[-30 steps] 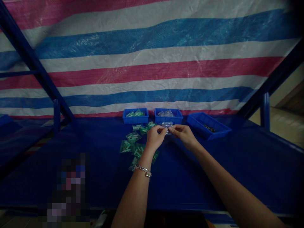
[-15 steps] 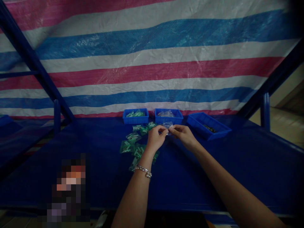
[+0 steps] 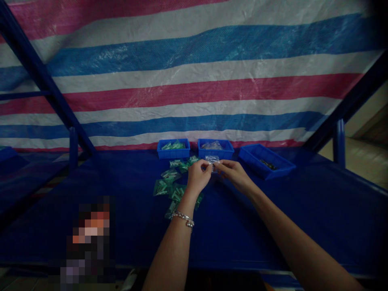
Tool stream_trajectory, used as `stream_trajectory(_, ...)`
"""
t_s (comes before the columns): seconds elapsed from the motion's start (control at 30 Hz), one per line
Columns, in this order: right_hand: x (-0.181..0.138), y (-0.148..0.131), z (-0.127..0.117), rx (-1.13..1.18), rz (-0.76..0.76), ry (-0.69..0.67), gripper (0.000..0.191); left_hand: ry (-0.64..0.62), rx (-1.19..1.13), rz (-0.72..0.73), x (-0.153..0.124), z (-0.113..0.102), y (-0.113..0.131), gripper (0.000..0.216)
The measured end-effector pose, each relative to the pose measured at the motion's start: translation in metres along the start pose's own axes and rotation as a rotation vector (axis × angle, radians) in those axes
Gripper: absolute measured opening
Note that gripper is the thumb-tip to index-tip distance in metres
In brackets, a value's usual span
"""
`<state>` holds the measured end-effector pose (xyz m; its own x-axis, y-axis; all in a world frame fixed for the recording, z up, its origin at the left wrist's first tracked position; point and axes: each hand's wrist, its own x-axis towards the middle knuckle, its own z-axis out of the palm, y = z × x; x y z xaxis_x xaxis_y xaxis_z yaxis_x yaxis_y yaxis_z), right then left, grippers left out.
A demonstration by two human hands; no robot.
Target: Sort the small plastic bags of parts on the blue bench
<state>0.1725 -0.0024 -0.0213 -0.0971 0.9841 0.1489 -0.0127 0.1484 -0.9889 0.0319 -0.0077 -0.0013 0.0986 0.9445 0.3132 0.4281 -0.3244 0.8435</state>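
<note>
Between my two hands is a small clear plastic bag, held above the table in front of the middle bin. My left hand pinches its left side, fingers closed. My right hand grips the right side between thumb and fingers. What the bag contains, if anything, is too small to make out. Several green-tinted plastic bags with pale pieces inside lie on the table to the left of my left hand, some partly hidden behind my left wrist.
Along the back stand a blue bin of green bags, a blue bin of clear bags and a tilted blue bin with small dark metallic pieces. Blue frame posts rise at both sides before a striped tarp. A blurred patch covers the lower left.
The clear bag has shifted slightly left and turned a little between my fingers. Both hands stay in nearly the same place, still holding it.
</note>
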Motion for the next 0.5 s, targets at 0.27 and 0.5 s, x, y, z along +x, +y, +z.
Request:
stream_trajectory(0.27,0.0004,0.0004,0.0002,0.078,0.025,0.014,0.028,0.022,-0.004,0.009,-0.0003,0.0002,-0.0018,0.011)
stream_trajectory(0.5,-0.001,-0.0018,0.0008,0.17,0.037,0.036,0.022,0.007,-0.015,-0.009,-0.0004,0.0003,-0.0027,0.017)
